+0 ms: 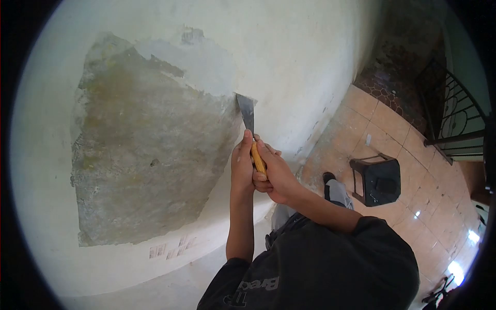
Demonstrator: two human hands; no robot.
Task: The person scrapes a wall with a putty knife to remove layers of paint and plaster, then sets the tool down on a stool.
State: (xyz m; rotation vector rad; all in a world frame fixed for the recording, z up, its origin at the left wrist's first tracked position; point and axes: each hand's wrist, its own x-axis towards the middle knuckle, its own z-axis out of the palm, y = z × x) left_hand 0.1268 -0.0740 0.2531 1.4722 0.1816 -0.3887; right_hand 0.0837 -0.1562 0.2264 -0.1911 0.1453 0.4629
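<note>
Both my hands are wrapped round the yellow wooden handle of a putty knife (247,112). My left hand (242,164) closes on the handle from the left side, its thumb pointing up towards the blade. From the right, my right hand (277,175) grips the same handle, fingers partly hidden behind it. The flat metal blade meets the wall (289,67) at the upper right edge of a large bare grey patch (155,144), where the pale paint is gone. Above the patch lies a lighter grey area (206,64) with ragged edges.
A black stool (381,181) stands on the tiled floor (377,135) to my right, with a small dark object on its seat. Farther right is a dark metal railing (460,119). My shoe (329,178) shows near the wall's foot.
</note>
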